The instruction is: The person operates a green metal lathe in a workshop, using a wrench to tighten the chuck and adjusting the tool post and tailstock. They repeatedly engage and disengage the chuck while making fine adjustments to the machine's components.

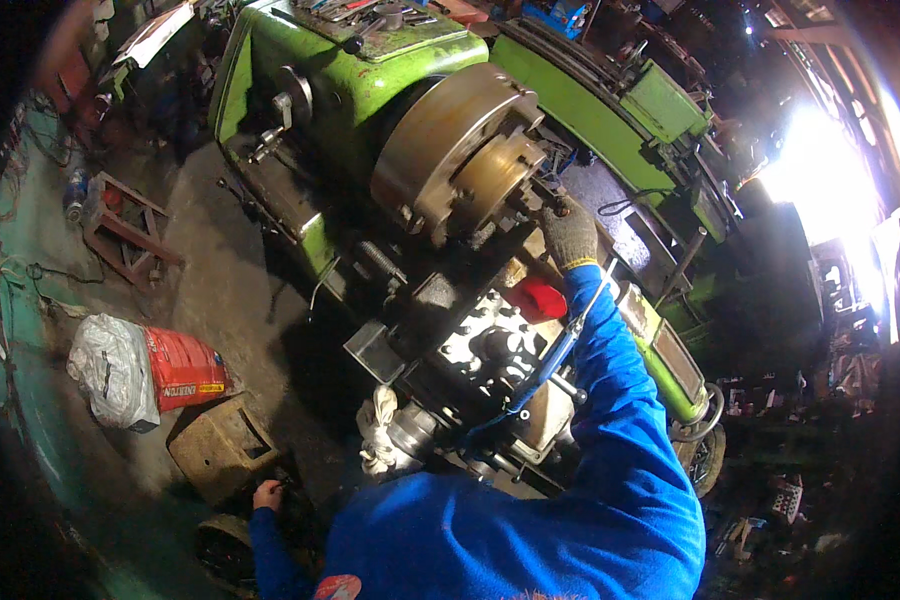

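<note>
My right hand (570,236), in a grey knit glove, reaches forward to the front of a large lathe chuck (448,140). Its fingers are curled round something small and dark beside a brass-coloured round workpiece (498,178) clamped in the jaws; the glove hides most of it. Under my right forearm lies the tool post (495,340) with several bolts, along with a red object (538,299) and a blue-handled tool (552,362). Low at the left, my bare left hand (267,495) is beside a worn tan box (223,450); its fingers are too small and dark to read.
The green lathe headstock (340,75) carries several tools on top. A whitish cloth (378,430) is knotted on a handwheel near my body. On the floor at left are a red and white sack (150,372) and a rusty metal frame (128,228). Bright daylight enters from the right.
</note>
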Demonstrator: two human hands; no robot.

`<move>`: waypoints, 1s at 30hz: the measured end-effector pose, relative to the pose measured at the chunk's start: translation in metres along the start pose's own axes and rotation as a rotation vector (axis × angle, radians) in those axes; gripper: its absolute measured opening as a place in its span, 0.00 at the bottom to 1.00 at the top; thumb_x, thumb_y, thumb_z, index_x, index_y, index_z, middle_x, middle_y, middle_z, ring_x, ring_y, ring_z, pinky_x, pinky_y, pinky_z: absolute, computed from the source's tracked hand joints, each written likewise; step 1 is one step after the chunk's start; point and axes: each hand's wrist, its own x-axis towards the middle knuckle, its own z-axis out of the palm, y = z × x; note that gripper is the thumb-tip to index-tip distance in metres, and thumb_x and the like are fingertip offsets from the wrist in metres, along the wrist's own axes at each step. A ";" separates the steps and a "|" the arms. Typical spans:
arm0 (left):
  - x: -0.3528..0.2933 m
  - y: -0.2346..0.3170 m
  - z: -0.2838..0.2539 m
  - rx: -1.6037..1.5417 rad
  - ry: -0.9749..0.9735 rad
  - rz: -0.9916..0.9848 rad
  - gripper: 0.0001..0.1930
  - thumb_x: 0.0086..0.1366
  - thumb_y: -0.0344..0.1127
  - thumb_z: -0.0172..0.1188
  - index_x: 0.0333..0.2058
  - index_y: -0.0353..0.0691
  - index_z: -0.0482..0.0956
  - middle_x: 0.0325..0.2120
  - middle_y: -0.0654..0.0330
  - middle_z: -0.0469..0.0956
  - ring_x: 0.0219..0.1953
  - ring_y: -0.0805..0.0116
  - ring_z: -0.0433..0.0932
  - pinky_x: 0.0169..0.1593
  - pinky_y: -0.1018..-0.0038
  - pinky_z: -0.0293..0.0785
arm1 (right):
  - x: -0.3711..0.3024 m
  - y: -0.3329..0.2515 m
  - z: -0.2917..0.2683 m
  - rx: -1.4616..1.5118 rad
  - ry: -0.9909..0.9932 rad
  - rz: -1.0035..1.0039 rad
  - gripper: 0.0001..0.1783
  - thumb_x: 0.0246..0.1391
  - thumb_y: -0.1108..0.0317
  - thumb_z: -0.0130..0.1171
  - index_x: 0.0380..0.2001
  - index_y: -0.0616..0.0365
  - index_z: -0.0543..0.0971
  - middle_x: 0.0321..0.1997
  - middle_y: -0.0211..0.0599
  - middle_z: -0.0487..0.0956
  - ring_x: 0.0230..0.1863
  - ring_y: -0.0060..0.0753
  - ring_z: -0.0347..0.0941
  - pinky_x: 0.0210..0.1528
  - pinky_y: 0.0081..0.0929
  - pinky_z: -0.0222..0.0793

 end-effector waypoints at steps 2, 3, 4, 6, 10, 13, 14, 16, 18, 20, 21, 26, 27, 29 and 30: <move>-0.004 0.017 0.005 -0.030 0.008 -0.023 0.12 0.62 0.39 0.72 0.44 0.43 0.88 0.41 0.53 0.87 0.44 0.53 0.87 0.51 0.60 0.83 | 0.003 -0.001 -0.001 -0.134 0.089 -0.110 0.20 0.61 0.53 0.60 0.48 0.53 0.87 0.40 0.47 0.88 0.40 0.52 0.86 0.46 0.45 0.79; -0.001 0.018 0.000 -0.030 0.008 -0.031 0.12 0.62 0.38 0.72 0.44 0.43 0.88 0.41 0.53 0.87 0.44 0.54 0.87 0.51 0.61 0.83 | 0.002 0.004 0.000 -0.196 0.132 -0.149 0.20 0.62 0.53 0.60 0.49 0.53 0.87 0.37 0.46 0.89 0.36 0.49 0.87 0.43 0.43 0.80; 0.002 0.019 -0.005 -0.034 0.007 -0.006 0.12 0.62 0.38 0.72 0.44 0.43 0.88 0.41 0.53 0.87 0.45 0.55 0.87 0.51 0.61 0.83 | 0.004 0.010 -0.002 -0.160 0.105 -0.103 0.20 0.62 0.53 0.60 0.49 0.53 0.87 0.38 0.46 0.89 0.37 0.49 0.87 0.43 0.44 0.80; 0.011 0.023 -0.013 -0.040 -0.001 0.047 0.12 0.63 0.37 0.71 0.44 0.41 0.88 0.42 0.54 0.88 0.45 0.55 0.87 0.52 0.61 0.83 | 0.014 0.024 -0.009 -0.089 0.051 -0.008 0.22 0.61 0.52 0.60 0.49 0.54 0.87 0.38 0.46 0.89 0.38 0.50 0.87 0.43 0.44 0.80; 0.002 0.014 -0.008 -0.103 0.050 0.005 0.14 0.62 0.37 0.72 0.45 0.38 0.87 0.43 0.54 0.88 0.47 0.54 0.87 0.54 0.62 0.82 | 0.074 0.026 -0.002 -0.138 -0.086 0.096 0.19 0.60 0.54 0.61 0.41 0.58 0.88 0.37 0.49 0.88 0.39 0.55 0.87 0.42 0.47 0.82; 0.012 0.014 -0.016 -0.037 0.009 -0.029 0.15 0.63 0.37 0.72 0.45 0.38 0.87 0.43 0.52 0.87 0.47 0.53 0.87 0.55 0.61 0.81 | 0.121 0.092 0.026 -0.408 -0.045 -0.238 0.15 0.56 0.58 0.62 0.35 0.57 0.88 0.36 0.50 0.87 0.39 0.57 0.86 0.43 0.52 0.81; 0.007 0.014 -0.019 -0.013 -0.007 -0.076 0.15 0.64 0.38 0.72 0.46 0.38 0.87 0.44 0.52 0.87 0.47 0.53 0.86 0.55 0.61 0.81 | 0.126 0.088 0.030 -0.428 -0.042 -0.242 0.15 0.56 0.58 0.62 0.34 0.57 0.88 0.36 0.50 0.87 0.40 0.56 0.86 0.42 0.51 0.81; 0.005 0.010 -0.020 -0.016 -0.022 -0.159 0.14 0.65 0.38 0.71 0.46 0.39 0.88 0.44 0.51 0.87 0.47 0.52 0.86 0.56 0.60 0.81 | 0.134 0.085 0.035 -0.471 -0.035 -0.241 0.15 0.56 0.58 0.61 0.34 0.58 0.88 0.37 0.50 0.88 0.40 0.54 0.86 0.42 0.51 0.81; -0.001 0.005 -0.016 -0.077 -0.012 -0.237 0.13 0.66 0.39 0.71 0.47 0.41 0.88 0.43 0.52 0.87 0.47 0.52 0.86 0.55 0.59 0.81 | 0.136 0.081 0.033 -0.408 -0.013 -0.186 0.16 0.58 0.58 0.60 0.33 0.60 0.87 0.35 0.51 0.88 0.39 0.55 0.86 0.42 0.50 0.81; -0.003 0.007 -0.012 -0.034 -0.019 -0.223 0.13 0.66 0.39 0.71 0.46 0.41 0.88 0.43 0.53 0.87 0.47 0.52 0.86 0.55 0.59 0.81 | 0.130 0.071 0.028 -0.237 -0.011 -0.028 0.19 0.61 0.56 0.58 0.33 0.61 0.87 0.32 0.51 0.87 0.37 0.54 0.87 0.41 0.48 0.81; -0.004 0.008 -0.012 -0.011 -0.026 -0.216 0.13 0.66 0.40 0.71 0.46 0.42 0.88 0.43 0.54 0.87 0.47 0.52 0.86 0.54 0.59 0.81 | 0.119 0.061 0.022 -0.181 -0.027 0.015 0.20 0.62 0.55 0.57 0.33 0.62 0.87 0.30 0.51 0.87 0.37 0.52 0.87 0.40 0.47 0.81; 0.006 0.004 0.003 -0.099 -0.072 -0.191 0.13 0.67 0.42 0.71 0.45 0.41 0.88 0.43 0.55 0.87 0.47 0.54 0.86 0.53 0.60 0.81 | 0.071 0.021 0.004 -0.175 -0.034 -0.031 0.24 0.63 0.50 0.56 0.41 0.62 0.87 0.35 0.53 0.87 0.41 0.54 0.86 0.45 0.48 0.79; 0.009 0.004 0.003 -0.127 -0.093 -0.143 0.13 0.67 0.42 0.71 0.45 0.41 0.88 0.43 0.54 0.87 0.47 0.54 0.86 0.53 0.60 0.81 | 0.065 0.020 0.005 -0.046 -0.038 0.030 0.24 0.61 0.49 0.57 0.44 0.59 0.87 0.41 0.56 0.86 0.47 0.59 0.84 0.51 0.50 0.78; 0.013 0.008 0.004 -0.016 -0.103 -0.062 0.13 0.66 0.42 0.71 0.45 0.42 0.88 0.42 0.54 0.87 0.46 0.54 0.86 0.53 0.61 0.81 | 0.046 0.001 0.004 -0.115 -0.049 0.015 0.24 0.57 0.50 0.60 0.48 0.55 0.87 0.48 0.57 0.86 0.54 0.64 0.82 0.58 0.52 0.78; 0.022 0.013 0.005 0.037 -0.104 -0.011 0.13 0.66 0.42 0.71 0.44 0.42 0.88 0.42 0.53 0.87 0.46 0.55 0.87 0.53 0.62 0.81 | 0.042 0.002 0.002 -0.125 -0.021 0.017 0.23 0.58 0.51 0.59 0.47 0.55 0.87 0.45 0.55 0.87 0.52 0.62 0.83 0.56 0.51 0.78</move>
